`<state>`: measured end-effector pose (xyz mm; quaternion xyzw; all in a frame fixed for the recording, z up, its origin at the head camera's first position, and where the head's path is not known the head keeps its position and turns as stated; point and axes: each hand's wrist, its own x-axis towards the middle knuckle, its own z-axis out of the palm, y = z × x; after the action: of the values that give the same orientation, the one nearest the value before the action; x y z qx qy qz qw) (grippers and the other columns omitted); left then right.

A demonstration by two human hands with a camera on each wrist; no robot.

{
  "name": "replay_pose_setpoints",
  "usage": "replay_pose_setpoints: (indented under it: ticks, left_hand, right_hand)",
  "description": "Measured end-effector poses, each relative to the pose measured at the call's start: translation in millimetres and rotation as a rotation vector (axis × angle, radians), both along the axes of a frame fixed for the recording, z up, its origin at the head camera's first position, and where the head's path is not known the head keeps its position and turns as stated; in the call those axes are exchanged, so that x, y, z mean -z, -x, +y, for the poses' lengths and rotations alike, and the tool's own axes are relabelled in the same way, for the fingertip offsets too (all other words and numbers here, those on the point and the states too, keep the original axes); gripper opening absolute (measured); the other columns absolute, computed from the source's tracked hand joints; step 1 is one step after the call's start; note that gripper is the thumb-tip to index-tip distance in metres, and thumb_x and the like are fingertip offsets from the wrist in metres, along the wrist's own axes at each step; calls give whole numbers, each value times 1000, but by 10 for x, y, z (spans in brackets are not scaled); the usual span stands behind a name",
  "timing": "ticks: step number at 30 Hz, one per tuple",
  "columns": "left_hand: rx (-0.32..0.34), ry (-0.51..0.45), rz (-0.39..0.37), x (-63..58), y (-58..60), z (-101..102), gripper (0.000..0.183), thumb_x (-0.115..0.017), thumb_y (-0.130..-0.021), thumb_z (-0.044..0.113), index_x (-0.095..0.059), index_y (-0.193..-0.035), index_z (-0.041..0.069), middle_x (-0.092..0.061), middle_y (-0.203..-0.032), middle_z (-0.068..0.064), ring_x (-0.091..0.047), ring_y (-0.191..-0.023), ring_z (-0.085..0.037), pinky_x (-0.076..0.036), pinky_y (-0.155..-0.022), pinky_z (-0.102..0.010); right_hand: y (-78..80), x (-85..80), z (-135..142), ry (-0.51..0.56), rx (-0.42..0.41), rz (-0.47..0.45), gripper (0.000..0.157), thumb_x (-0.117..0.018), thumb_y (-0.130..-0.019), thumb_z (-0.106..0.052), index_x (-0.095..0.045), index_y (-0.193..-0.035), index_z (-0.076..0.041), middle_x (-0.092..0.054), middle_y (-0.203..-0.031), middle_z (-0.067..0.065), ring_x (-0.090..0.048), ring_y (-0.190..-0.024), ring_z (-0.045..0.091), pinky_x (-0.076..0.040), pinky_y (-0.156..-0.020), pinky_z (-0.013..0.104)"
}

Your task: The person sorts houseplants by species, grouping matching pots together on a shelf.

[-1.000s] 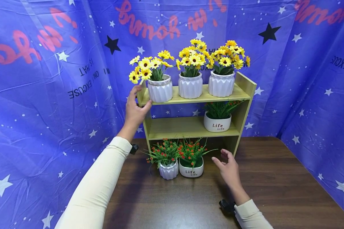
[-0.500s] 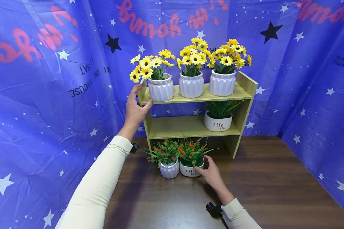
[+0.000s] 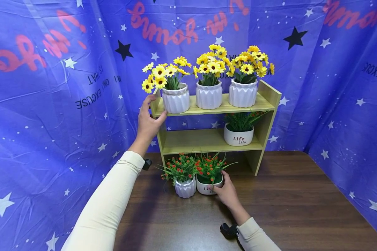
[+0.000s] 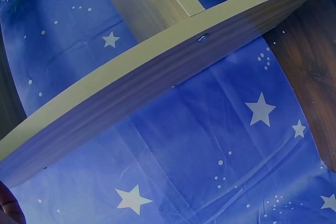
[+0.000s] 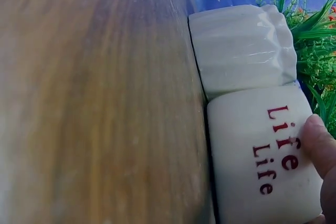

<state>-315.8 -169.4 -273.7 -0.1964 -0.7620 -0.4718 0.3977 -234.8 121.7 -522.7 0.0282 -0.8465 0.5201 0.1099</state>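
Note:
My right hand [image 3: 227, 193] grips the right end of a white oval flowerpot [image 3: 202, 188] lettered "Life", which holds a green plant with red flowers. In the right wrist view the thumb [image 5: 321, 142] presses the front of that pot [image 5: 262, 182], which stands on the table. Left of it, a white fluted pot [image 3: 185, 189] bears a similar plant. My left hand [image 3: 148, 122] holds the upper left side of the wooden shelf [image 3: 194, 139], thumb at the front edge. The left wrist view shows the shelf's side panel [image 4: 152, 66] and a bit of that hand [image 4: 9, 208].
On the top board stand three fluted pots with yellow daisies: left [image 3: 176, 101], middle [image 3: 208, 96] and right [image 3: 243, 93]. Another "Life" pot [image 3: 238, 136] sits at the right of the middle board. A blue starry curtain [image 3: 50, 139] surrounds the brown table [image 3: 301, 209].
My right hand has moved left from beside the shelf's right leg and taken hold of the lower "Life" flowerpot. My left hand has kept its place on the shelf.

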Motion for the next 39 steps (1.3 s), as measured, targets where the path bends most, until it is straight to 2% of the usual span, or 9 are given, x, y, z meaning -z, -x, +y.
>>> replay_pose_setpoints:
  ticks: [5, 9, 12, 15, 18, 22, 27, 32, 39]
  left_hand:
    - [-7, -8, 0, 15, 12, -9, 60, -77, -83, 11, -49, -136, 7, -49, -145, -3, -46, -128, -22, -39, -102, -40]
    - [0, -8, -1, -9, 22, -10, 59, -77, -83, 11, -49, -135, 7, -48, -145, -3, -48, -125, -23, -43, -96, -42]
    - [0, 2, 12, -29, 30, -6, 58, -77, -83, 12, -49, -133, 6, -48, -146, -4, -47, -127, -23, -41, -100, -42]
    - [-1, 5, 32, -50, 40, -7, 56, -77, -83, 11, -49, -132, 5, -49, -145, -4, -47, -128, -22, -37, -104, -40]
    - [-3, 6, 29, -53, 38, -8, 56, -77, -83, 12, -49, -132, 6, -49, -145, -2, -47, -128, -21, -37, -104, -39]
    - [-10, 8, -2, -32, 30, -8, 56, -77, -83, 13, -49, -132, 8, -49, -145, 0, -46, -128, -20, -36, -105, -38]
    - [-5, -1, 1, -6, 32, -10, 56, -76, -84, 13, -49, -132, 6, -49, -145, -3, -46, -128, -22, -36, -104, -40]
    - [-2, 2, -6, -2, 25, -8, 56, -76, -84, 14, -49, -132, 5, -48, -146, -1, -45, -129, -22, -36, -105, -43]
    - [3, 0, 15, -5, 24, -8, 55, -76, -84, 12, -49, -131, 5, -48, -146, -4, -46, -128, -22, -37, -105, -41]
  right_hand:
    - [-56, -50, 38, -12, 15, -19, 82, -87, -76, -26, -44, -142, -1, -59, -129, 25, -58, -115, 39, -44, -96, 53]
    - [-113, -165, 119, -12, 22, -16, 80, -86, -77, -24, -45, -142, -4, -61, -129, 21, -60, -111, 33, -47, -90, 46]
    - [-161, -275, 191, -9, 27, -5, 80, -87, -77, -23, -45, -142, -6, -62, -128, 20, -61, -96, 25, -48, -78, 37]
    - [-208, -396, 244, 1, 23, 6, 80, -86, -77, -20, -44, -143, -7, -63, -127, 18, -55, -76, 22, -44, -65, 29]
    - [-257, -502, 280, 14, 21, 26, 81, -87, -76, -20, -43, -144, -6, -62, -129, 18, -59, -82, 22, -46, -66, 25]
    - [-321, -651, 303, 51, 18, 56, 82, -88, -75, -19, -44, -143, -6, -62, -130, 15, -60, -104, 22, -50, -75, 23]
    - [-356, -841, 324, 61, 19, 106, 82, -89, -75, -22, -44, -143, -7, -64, -127, 13, -61, -93, 22, -49, -70, 23]
    - [-340, -1024, 336, 94, 5, 140, 80, -88, -76, -20, -44, -142, -5, -63, -129, 13, -59, -101, 21, -48, -75, 22]
    - [-241, -1267, 333, 150, -22, 171, 82, -86, -79, -21, -40, -145, -4, -61, -131, 15, -58, -100, 21, -47, -73, 16]
